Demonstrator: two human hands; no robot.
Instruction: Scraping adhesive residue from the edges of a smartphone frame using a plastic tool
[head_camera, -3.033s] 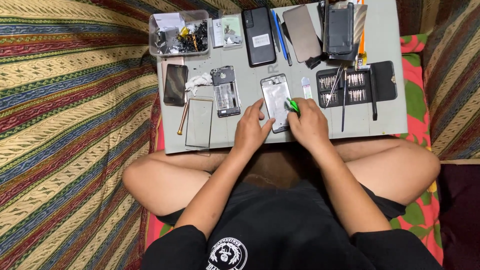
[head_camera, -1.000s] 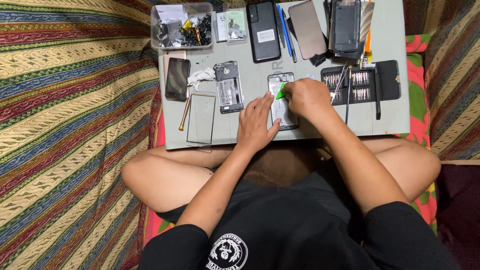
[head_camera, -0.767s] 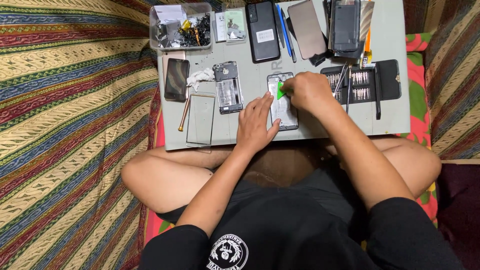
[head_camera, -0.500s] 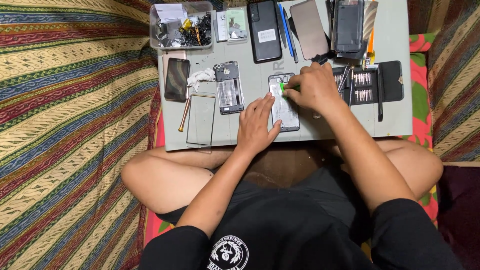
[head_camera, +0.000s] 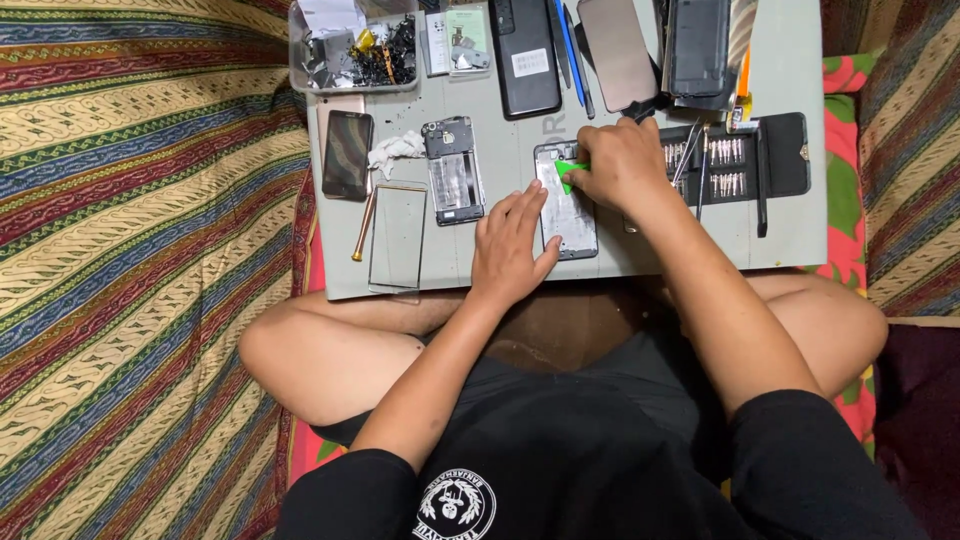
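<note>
An opened phone frame lies on the grey work mat in front of me. My left hand rests flat on the mat, its fingers pressing the frame's left edge and lower part. My right hand pinches a small green pick and holds it against the upper part of the frame. A second stripped phone body lies just to the left of the frame.
A clear tray of small parts sits at the mat's far left corner. Dark phones, a back cover, a black screwdriver bit set, a glass panel, a wooden-handled tool and a dark screen surround my hands. Striped cloth covers the floor.
My right hand has slid with the green pick from the frame's lower right up to its top. My left hand has stayed pressed on the frame.
</note>
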